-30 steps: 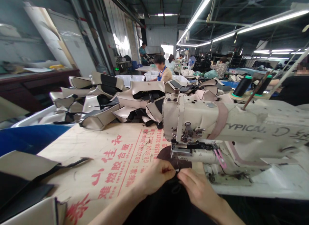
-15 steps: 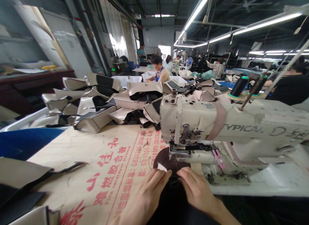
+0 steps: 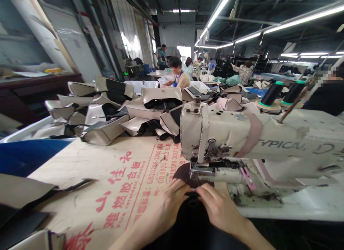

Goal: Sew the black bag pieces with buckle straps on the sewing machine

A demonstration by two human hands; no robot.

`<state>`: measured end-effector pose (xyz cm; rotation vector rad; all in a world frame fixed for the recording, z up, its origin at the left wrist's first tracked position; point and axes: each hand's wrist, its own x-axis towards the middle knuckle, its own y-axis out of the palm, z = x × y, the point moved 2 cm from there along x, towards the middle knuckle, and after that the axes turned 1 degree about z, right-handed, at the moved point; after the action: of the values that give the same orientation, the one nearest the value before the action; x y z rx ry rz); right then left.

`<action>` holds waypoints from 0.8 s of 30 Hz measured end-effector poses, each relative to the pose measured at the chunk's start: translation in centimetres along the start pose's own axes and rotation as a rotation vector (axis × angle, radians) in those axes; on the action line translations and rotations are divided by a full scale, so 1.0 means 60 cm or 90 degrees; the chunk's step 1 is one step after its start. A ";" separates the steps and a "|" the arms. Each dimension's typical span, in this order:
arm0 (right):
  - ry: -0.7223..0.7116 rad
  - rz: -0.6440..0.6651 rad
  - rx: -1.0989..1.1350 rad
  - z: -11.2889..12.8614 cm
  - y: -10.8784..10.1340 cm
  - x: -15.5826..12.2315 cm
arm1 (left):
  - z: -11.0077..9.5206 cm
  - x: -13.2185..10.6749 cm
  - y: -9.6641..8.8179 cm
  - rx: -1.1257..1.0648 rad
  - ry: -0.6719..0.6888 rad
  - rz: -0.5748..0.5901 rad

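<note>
Side by side at the bottom centre, my left hand (image 3: 173, 198) and my right hand (image 3: 216, 203) are closed, fingertips almost meeting. Between them they pinch a small black piece (image 3: 192, 194) with a pale upper edge; its exact kind is hard to make out. Just beyond my fingers, a dark brown rounded panel (image 3: 182, 172) lies under the front of the sewing machine (image 3: 223, 128). The machine's narrow arm and metal presser parts (image 3: 201, 171) stand above that panel. My fingers partly cover its near edge.
A plywood board (image 3: 107, 171) with red print lies to the left. Several beige and black bag pieces (image 3: 107, 130) are heaped behind it, with another beige and black piece (image 3: 24, 192) at the near left. Black thread spools (image 3: 272, 94) top the machine. Co-workers sit and stand further back.
My hands have come closer together around the small black piece. The white bit seen by my left fingers is now mostly hidden. The view has shifted slightly.
</note>
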<state>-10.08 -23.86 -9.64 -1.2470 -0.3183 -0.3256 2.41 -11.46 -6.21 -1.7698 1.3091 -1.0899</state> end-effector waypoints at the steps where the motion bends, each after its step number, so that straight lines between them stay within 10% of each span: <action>1: 0.001 -0.001 0.000 0.000 0.001 0.001 | 0.002 0.002 0.001 -0.023 -0.011 0.010; 16: -0.008 -0.019 0.011 -0.002 0.012 0.006 | 0.051 -0.048 0.027 -0.334 -0.262 0.004; 20: 0.074 -0.071 0.115 0.019 0.012 0.017 | 0.038 -0.014 0.019 -0.180 -0.326 -0.171; 24: 0.239 -0.217 0.369 0.041 0.039 0.019 | 0.037 0.031 -0.024 0.020 -0.225 -0.055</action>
<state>-8.24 -20.94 -10.49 -0.5422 -0.2731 -0.6948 5.28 -12.80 -5.47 -1.9062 1.0038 -0.7895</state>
